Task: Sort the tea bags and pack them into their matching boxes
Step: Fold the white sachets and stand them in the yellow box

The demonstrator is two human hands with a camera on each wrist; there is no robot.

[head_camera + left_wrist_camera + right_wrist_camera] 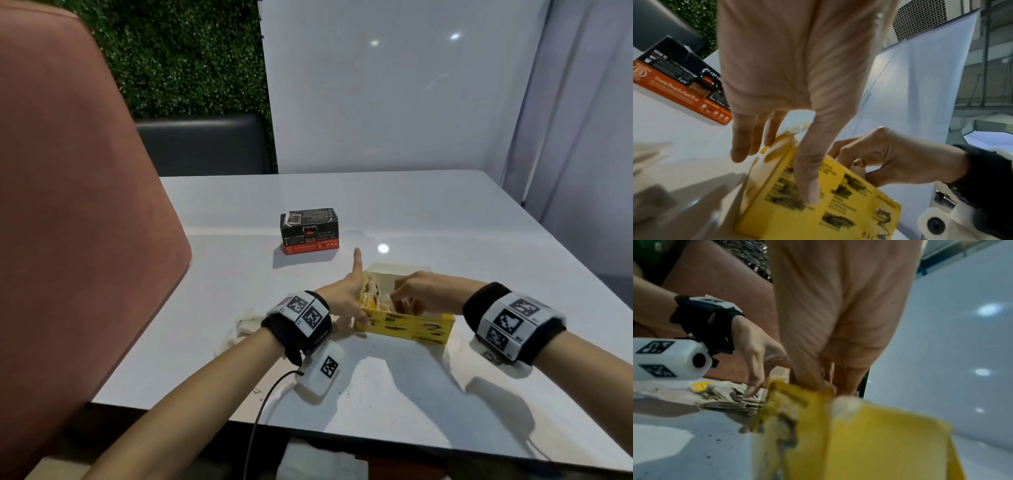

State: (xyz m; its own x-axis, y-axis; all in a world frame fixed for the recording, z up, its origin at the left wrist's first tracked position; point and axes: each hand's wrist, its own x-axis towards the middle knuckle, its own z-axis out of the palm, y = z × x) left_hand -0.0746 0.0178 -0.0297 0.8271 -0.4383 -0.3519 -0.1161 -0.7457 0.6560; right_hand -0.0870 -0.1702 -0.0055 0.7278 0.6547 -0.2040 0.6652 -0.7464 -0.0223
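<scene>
An open yellow tea box (411, 327) lies near the table's front, with several tea bags (371, 291) standing in it. My left hand (356, 294) steadies its left end: the straight thumb (812, 186) presses on the printed front face and the fingers (742, 146) lie straight along the end. From above, my right hand (399, 298) reaches into the box and pinches a tea bag (858, 167) there. Its fingertips are hidden behind the yellow box wall (869, 434) in the right wrist view. Farther back stands a closed black and orange tea box (310, 231).
A small pile of loose tea bags (729, 399) lies on the white table (445, 222) left of the yellow box, partly behind my left wrist. A pink chair back (68, 205) rises along the table's left side. A white panel stands behind the table.
</scene>
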